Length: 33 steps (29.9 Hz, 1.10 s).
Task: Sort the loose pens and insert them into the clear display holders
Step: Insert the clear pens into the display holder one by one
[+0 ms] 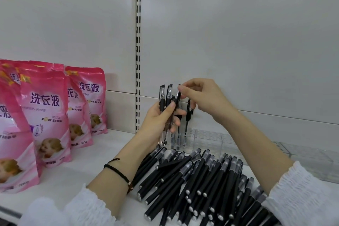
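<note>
head view: the left grip clasps a bundle of capped pens upright, just above the clear holder on the shelf. the right grip pinches the top of one pen at the bundle's edge; i cannot tell whether its tip has reached a slot. the loose pile lies in front. pulling this pen free could loosen the bundle and drop pens into the pile; a slanted entry could miss the slot or nudge the holder.
</note>
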Available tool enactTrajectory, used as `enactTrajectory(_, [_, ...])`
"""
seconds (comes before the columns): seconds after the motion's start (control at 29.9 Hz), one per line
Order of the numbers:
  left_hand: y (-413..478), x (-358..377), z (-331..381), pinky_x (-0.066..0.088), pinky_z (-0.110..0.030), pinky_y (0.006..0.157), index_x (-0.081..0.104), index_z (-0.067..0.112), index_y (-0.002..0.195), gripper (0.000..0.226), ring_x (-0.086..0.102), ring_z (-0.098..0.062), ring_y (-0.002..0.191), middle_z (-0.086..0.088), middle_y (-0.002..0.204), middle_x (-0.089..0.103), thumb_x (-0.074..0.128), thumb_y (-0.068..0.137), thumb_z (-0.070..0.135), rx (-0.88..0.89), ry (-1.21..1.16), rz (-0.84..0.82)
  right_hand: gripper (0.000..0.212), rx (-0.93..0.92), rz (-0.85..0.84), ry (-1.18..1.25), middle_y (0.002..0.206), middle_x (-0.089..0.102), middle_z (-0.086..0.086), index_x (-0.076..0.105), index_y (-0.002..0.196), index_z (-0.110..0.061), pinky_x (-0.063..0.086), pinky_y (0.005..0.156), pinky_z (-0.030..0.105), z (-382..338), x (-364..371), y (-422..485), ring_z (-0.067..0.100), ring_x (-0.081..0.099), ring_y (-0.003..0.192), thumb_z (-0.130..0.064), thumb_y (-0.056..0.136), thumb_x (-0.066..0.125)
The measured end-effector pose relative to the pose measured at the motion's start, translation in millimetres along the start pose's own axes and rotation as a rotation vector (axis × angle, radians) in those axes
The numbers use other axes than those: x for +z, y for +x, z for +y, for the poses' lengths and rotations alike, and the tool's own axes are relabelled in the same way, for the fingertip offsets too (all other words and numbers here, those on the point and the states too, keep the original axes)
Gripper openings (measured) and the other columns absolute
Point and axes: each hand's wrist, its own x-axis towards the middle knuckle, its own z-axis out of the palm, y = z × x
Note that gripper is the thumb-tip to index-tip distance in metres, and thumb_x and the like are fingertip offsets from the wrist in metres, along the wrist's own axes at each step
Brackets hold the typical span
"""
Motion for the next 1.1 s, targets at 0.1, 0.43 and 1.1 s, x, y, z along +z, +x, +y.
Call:
enactTrajectory(0.1, [0.5,-2.3,0.7,0.051,-0.022,0.046,0.056,0.01,0.116,0.025,0.067,-0.014,0.059,-0.012,0.093,0.075,0.052,0.098,0.025,-0.022,0.004,-0.019,0.013,0.063,0.016,0.151,0.074,0.069,0.001,0.065,0.086,-0.009,0.027,0.035,0.016,0.8,-0.6,0.2,0.01,0.05,0.042,-0.021,0.089,0.068])
enactTrajectory(0.43, [5.3,-13.6,-4.2,0.031,-0.015,0.034,0.054,0.019,0.095,0.023,0.036,-0.006,0.034,0.005,0.049,0.051,0.042,0.102,0.037,-0.081,0.075,0.266,0.015,-0.057,0.294,0.014,0.051,0.058,-0.012,0.064,0.071,-0.019,0.04,0.046,0.015,5.6,-13.8,7.2,0.001,0.047,0.04,-0.016,0.085,0.067])
enactTrajectory(1.1, [8.9,-8.2,-0.1,0.017,-0.015,0.033,0.039,0.014,0.091,0.013,0.021,-0.007,0.034,0.004,0.047,0.036,0.032,0.099,0.022,-0.24,0.004,0.312,0.011,-0.08,0.201,-0.189,0.057,0.062,-0.006,0.063,0.069,-0.02,0.041,0.044,0.014,-2.4,-13.9,4.9,-0.002,0.049,0.039,-0.017,0.078,0.069])
